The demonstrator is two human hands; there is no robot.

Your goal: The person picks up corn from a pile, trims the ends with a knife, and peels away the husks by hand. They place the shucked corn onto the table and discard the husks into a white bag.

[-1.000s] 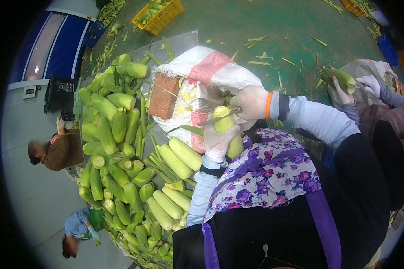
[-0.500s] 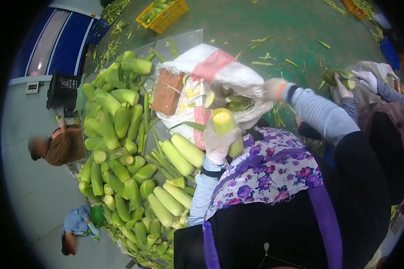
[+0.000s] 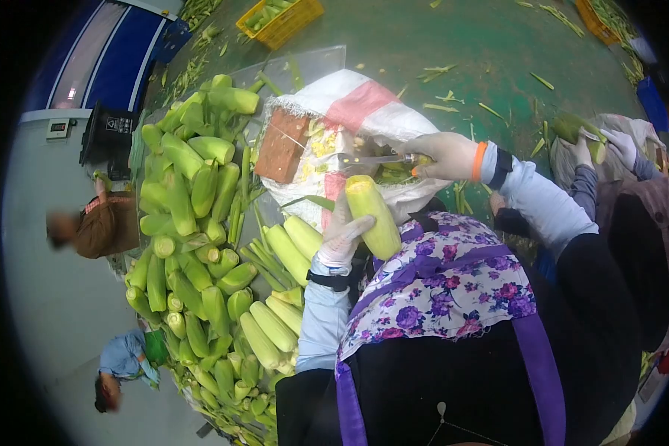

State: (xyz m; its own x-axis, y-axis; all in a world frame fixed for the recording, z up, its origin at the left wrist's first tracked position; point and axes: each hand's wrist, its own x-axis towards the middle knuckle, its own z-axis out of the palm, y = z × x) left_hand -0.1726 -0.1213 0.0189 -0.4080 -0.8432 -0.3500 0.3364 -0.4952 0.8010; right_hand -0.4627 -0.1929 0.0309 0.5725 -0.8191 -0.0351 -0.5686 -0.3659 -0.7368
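Observation:
My left hand [image 3: 342, 236], in a whitish glove, is wrapped round an ear of corn [image 3: 373, 217] whose cut end faces up and left. In my gloved right hand [image 3: 447, 154] is a knife [image 3: 379, 159], its blade pointing left just above the corn's cut end. Beneath the knife lies a white and pink woven sack [image 3: 360, 106] with its mouth open and green husks inside. A reddish-brown block [image 3: 282, 146] rests on the sack's left part, beside yellow scraps. Peeled pale green ears [image 3: 269, 327] lie left of my left forearm.
A large heap of corn in husks [image 3: 193, 193] covers the table on the left. At right a co-worker's gloved hands [image 3: 621, 147] hold an ear over another sack. Two people stand beyond the heap. A yellow crate [image 3: 281, 22] is at the top.
My right hand has moved left over the sack, and the knife now shows clearly. The corn in my left hand is turned more sideways and shows more of its length. The view has shifted slightly.

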